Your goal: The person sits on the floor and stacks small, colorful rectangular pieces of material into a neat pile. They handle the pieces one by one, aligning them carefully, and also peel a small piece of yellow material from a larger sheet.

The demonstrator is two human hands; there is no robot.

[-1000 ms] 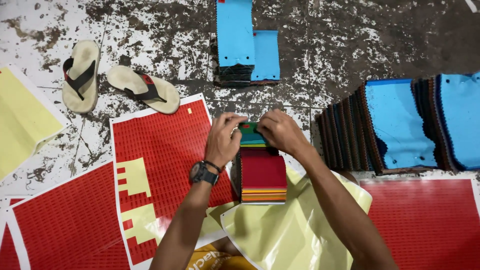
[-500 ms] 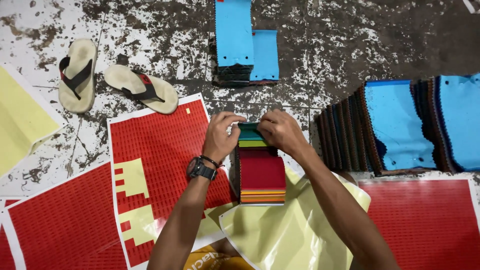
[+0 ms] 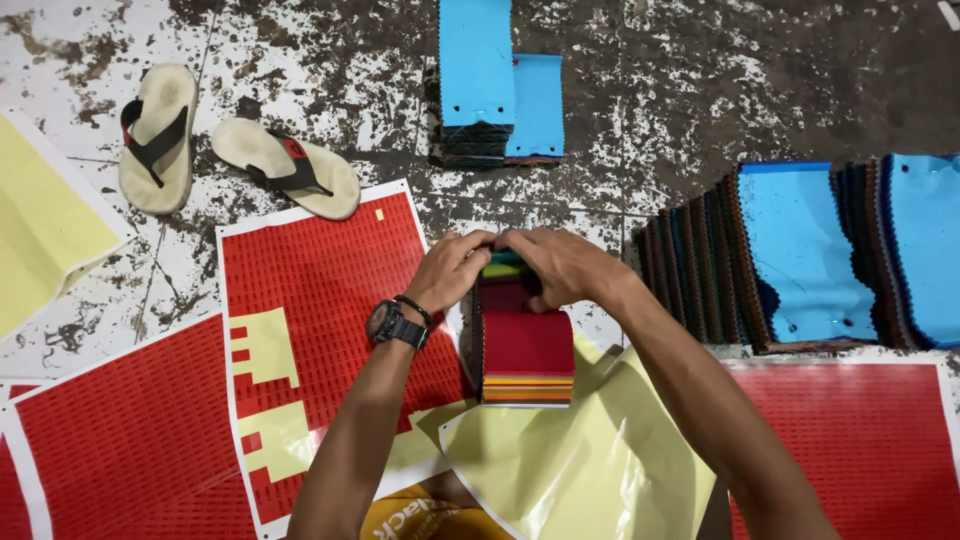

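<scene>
A stack of coloured fabric swatches (image 3: 527, 345), red on top with orange and yellow layers at its near edge, lies on the floor in front of me. My left hand (image 3: 450, 270), with a black watch on the wrist, grips the stack's far left corner. My right hand (image 3: 560, 265) clamps the far edge from the right, its fingers curled over the top. The two hands meet at the far end, where green and teal layers show between the fingers.
Red sticker sheets (image 3: 310, 300) lie at left and a further red sheet (image 3: 850, 440) at right. Yellow backing paper (image 3: 580, 470) lies under my arms. Blue-topped swatch piles sit far ahead (image 3: 495, 80) and at right (image 3: 810, 250). Two sandals (image 3: 155, 135) rest far left.
Both hands stay on the far end of the stack; the fingers shift only slightly. The view has drifted a little.
</scene>
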